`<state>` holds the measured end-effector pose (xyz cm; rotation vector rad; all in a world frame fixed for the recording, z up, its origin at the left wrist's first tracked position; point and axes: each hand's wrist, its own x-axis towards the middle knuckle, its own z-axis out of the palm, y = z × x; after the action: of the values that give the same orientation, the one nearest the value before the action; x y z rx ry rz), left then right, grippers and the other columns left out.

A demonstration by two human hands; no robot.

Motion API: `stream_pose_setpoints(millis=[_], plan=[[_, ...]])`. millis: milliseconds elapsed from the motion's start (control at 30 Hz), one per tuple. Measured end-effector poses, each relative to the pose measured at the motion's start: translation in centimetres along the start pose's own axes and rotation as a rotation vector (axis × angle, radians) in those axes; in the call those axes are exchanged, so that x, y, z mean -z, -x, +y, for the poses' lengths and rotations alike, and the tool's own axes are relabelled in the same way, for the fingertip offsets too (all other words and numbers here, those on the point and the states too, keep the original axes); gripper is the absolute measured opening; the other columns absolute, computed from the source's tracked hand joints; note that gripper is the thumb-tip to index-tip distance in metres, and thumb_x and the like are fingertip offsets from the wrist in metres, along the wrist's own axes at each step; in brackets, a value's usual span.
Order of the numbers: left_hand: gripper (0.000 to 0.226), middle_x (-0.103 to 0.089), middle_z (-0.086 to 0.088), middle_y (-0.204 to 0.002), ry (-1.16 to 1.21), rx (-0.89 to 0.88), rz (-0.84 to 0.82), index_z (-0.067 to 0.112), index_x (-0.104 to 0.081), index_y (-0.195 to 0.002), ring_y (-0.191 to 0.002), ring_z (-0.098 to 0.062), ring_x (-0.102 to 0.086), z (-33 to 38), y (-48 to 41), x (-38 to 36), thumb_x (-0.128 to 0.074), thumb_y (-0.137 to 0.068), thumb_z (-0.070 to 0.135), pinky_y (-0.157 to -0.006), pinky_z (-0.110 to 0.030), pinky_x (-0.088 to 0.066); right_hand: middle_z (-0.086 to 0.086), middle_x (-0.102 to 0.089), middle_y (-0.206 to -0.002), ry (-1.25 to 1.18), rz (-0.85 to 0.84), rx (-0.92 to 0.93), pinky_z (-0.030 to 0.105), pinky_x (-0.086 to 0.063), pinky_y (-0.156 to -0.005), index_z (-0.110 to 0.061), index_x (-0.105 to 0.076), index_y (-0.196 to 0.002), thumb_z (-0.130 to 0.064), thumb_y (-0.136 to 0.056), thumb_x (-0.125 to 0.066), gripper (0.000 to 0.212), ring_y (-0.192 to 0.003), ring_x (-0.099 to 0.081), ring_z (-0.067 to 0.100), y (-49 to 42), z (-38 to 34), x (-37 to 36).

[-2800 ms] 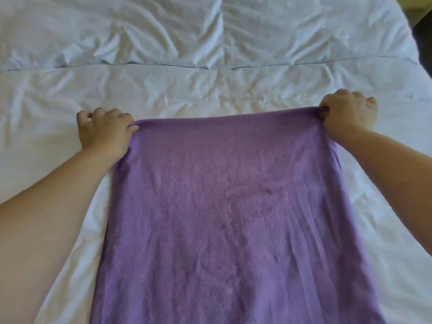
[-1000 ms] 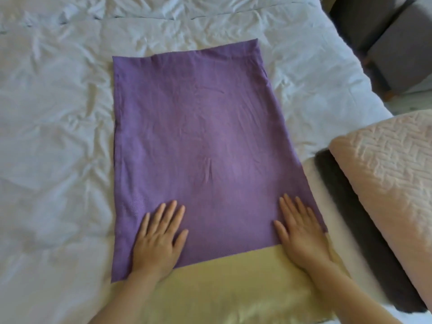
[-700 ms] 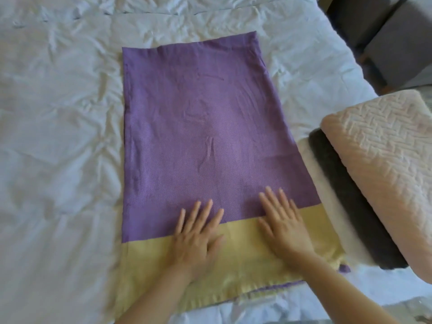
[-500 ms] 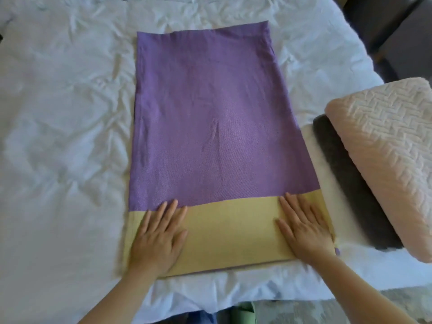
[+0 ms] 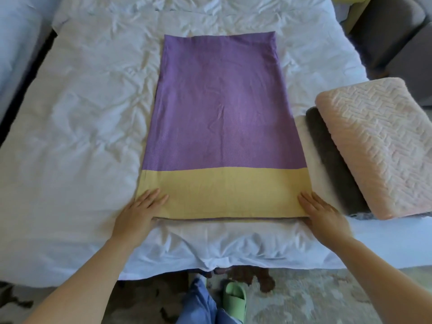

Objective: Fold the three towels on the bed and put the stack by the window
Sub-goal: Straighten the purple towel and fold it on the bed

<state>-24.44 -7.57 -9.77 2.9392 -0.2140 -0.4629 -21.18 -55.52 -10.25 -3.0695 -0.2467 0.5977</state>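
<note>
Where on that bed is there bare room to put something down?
Most room: the bare sheet left of the purple-and-yellow towel, out to the bed's left edge. Also a band beyond the towel's far end, and a narrow strip in front of it, between the left hand and right hand. Crowded: the right side, where the pink quilted cushion pile crowds the towel.

We see a towel (image 5: 222, 108) of thin, matt, finely woven cloth on a creased, matt white sheet (image 5: 81, 136). At three o'clock, a cushion (image 5: 378, 146) has raised quilted cloth; the grey layer (image 5: 334, 164) beneath looks fuzzy. At six o'clock, a slipper (image 5: 235, 302) looks smooth.
</note>
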Motion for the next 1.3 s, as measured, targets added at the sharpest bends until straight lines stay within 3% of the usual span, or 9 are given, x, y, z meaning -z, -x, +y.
stream_pose_setpoints(millis=[67, 133, 400, 633, 833, 967, 1033, 1133, 1300], plan=[[0.057, -0.044, 0.0, -0.146, 0.149, 0.056, 0.07, 0.021, -0.052, -0.136, -0.134, -0.021, -0.044, -0.1, 0.1, 0.5, -0.063, -0.083, 0.001, -0.101, -0.033, -0.04, -0.005, -0.038, -0.15, -0.018, 0.067, -0.009, 0.034, -0.045, -0.098, -0.023, -0.042, -0.142, -0.021, -0.093, -0.053, 0.05, -0.139, -0.035, 0.017, -0.1, -0.1, 0.8], [0.048, -0.056, 0.003, -0.136, 0.215, 0.155, 0.103, 0.028, -0.061, -0.126, -0.122, -0.019, -0.055, -0.5, 0.5, 1.7, -0.062, -0.085, 0.003, -0.09, -0.025, -0.041, -0.004, -0.05, -0.141, -0.052, 0.099, -0.062, 0.032, -0.049, -0.083, -0.024, -0.052, -0.134, -0.018, -0.093, -0.05, 0.041, -0.128, -0.047, 0.019, -0.1, -0.1, 2.1], [0.011, -0.06, 0.012, -0.092, 0.249, 0.248, 0.225, 0.037, -0.054, -0.098, -0.087, -0.023, -0.061, -2.1, -3.4, 10.5, -0.054, -0.092, 0.028, -0.062, -0.029, -0.037, 0.002, -0.058, -0.09, -0.327, 0.23, -0.197, 0.035, -0.042, -0.059, -0.025, -0.047, -0.103, -0.03, -0.096, -0.04, 0.011, -0.08, -0.054, 0.026, -3.4, -0.3, 11.1], [0.016, -0.059, -0.003, -0.108, 0.26, 0.257, 0.372, 0.018, -0.061, -0.106, -0.098, -0.03, -0.058, -3.9, -13.9, 18.9, -0.054, -0.093, 0.024, -0.071, -0.036, -0.044, -0.008, -0.05, -0.091, -0.404, 0.369, -0.259, 0.038, -0.044, -0.075, -0.028, -0.052, -0.104, -0.03, -0.091, -0.048, 0.014, -0.086, -0.053, 0.023, -13.1, 0.3, 18.6], [0.02, -0.055, -0.006, -0.118, 0.069, 0.287, 0.449, 0.017, -0.067, -0.105, -0.108, -0.033, -0.045, -5.5, -24.6, 24.0, -0.058, -0.091, 0.027, -0.078, -0.042, -0.044, 0.014, -0.052, -0.11, -0.572, 0.409, -0.385, 0.037, -0.047, -0.08, -0.008, -0.066, -0.108, -0.004, -0.087, -0.052, 0.026, -0.089, -0.059, 0.037, -24.1, 0.7, 22.7], [0.011, -0.055, -0.01, -0.11, 0.266, 0.347, 0.39, 0.015, -0.06, -0.095, -0.094, -0.035, -0.055, -6.4, -31.7, 25.2, -0.049, -0.094, 0.018, -0.07, -0.038, -0.043, 0.014, -0.054, -0.105, -0.673, 0.386, -0.37, 0.047, -0.054, -0.077, -0.011, -0.067, -0.112, 0.007, -0.077, -0.053, 0.042, -0.083, -0.062, 0.04, -30.2, 0.4, 25.2], [0.012, -0.056, -0.013, -0.098, 0.366, 0.364, 0.405, 0.016, -0.054, -0.082, -0.088, -0.036, -0.057, -6.7, -35.2, 25.4, -0.049, -0.092, 0.012, -0.067, -0.034, -0.038, 0.01, -0.063, -0.097, -0.695, 0.404, -0.377, 0.038, -0.054, -0.072, -0.013, -0.068, -0.111, 0.012, -0.071, -0.056, 0.049, -0.084, -0.063, 0.034, -33.4, 0.8, 26.4], [0.013, -0.06, -0.016, -0.099, 0.507, 0.418, 0.432, 0.013, -0.055, -0.084, -0.083, -0.032, -0.062, -7.5, -40.4, 26.0, -0.046, -0.09, 0.006, -0.067, -0.033, -0.043, 0.002, -0.061, -0.076, -0.9, 0.463, -0.432, 0.022, -0.052, -0.045, -0.017, -0.061, -0.1, 0.003, -0.084, -0.051, 0.028, -0.049, -0.064, 0.015, -38.7, 1.3, 28.2], [0.023, -0.056, -0.018, -0.113, 0.582, 0.448, 0.523, 0.013, -0.06, -0.1, -0.082, -0.033, -0.068, -9.0, -48.9, 26.8, -0.041, -0.091, 0.005, -0.081, -0.042, -0.053, 0.0, -0.056, -0.083, -0.953, 0.495, -0.433, 0.033, -0.057, -0.055, -0.017, -0.055, -0.099, 0.0, -0.087, -0.052, 0.022, -0.061, -0.062, 0.016, -47.7, 1.6, 30.8]])
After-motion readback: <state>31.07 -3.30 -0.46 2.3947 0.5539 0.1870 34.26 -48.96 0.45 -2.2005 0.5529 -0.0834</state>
